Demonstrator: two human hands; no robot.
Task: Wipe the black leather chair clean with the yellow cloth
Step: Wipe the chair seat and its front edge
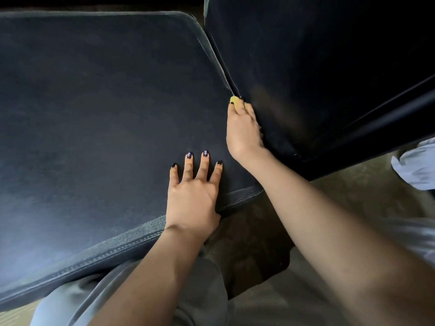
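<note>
The black leather chair fills most of the view: its flat seat cushion (98, 109) lies on the left and a dark upright side panel (317, 67) rises on the right. My left hand (193, 196) rests flat on the seat's front right corner, fingers spread and straight. My right hand (242, 130) reaches into the seam between seat and panel and grips the yellow cloth (235, 100). Only a small yellow tip shows past the fingers; the remainder is hidden in the hand.
The seat's stitched front edge (117, 250) runs diagonally across the lower left. Beige carpet (341, 196) lies at the lower right, with a pale garment (416, 165) at the right edge. My grey trouser leg (117, 297) is below the seat.
</note>
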